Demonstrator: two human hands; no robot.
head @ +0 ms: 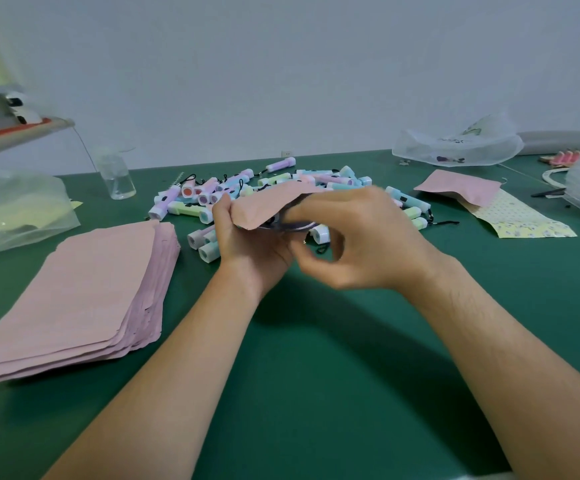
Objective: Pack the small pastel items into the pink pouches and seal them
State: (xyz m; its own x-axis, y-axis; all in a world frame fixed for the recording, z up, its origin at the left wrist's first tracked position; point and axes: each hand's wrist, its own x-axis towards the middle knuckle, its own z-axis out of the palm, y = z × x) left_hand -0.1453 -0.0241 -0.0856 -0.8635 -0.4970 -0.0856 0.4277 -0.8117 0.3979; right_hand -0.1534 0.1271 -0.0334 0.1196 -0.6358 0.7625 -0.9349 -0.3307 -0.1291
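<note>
Pink flat paper pouch (271, 206) sits at the centre, gripped along its near-left edge by the left hand (247, 247) — the right hand (358, 244) meets it at the mouth, fingers tucked in, too blurred to tell whether they pinch anything. Best to bow the mouth wide, slide the item in lengthwise, then press the seal flat from one end to the other. Small pastel plastic torch-shaped items (212, 199) lie heaped at 12 o'clock on the dark green table (316, 358); a tall stack of empty pink pouches (84, 292) waits at 9 — a clear bottle (119, 178) at 11, pale grey wall (281, 64) behind.
</note>
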